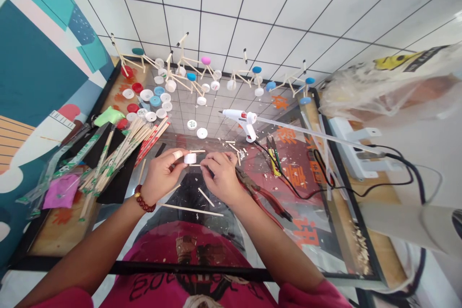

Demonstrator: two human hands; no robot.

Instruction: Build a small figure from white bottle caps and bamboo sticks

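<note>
Left fingers (172, 157) pinch a white cap (190, 159) toward the table's (119, 266) near edge
Right fingers (212, 163) pinch a stick (195, 165); the cap looks light, stiff, best held by its rim.

A black-framed glass tabletop (162, 268) carries small stick figures (257, 70) along its far edge at twelve o'clock, a white glue gun (249, 126) at one, red-handled pliers (255, 188) towards four, a thin stick (191, 209) at six, black sheets (113, 192) under wooden sticks (101, 168) at nine, and loose bottle caps (146, 95) around ten to eleven.
</note>
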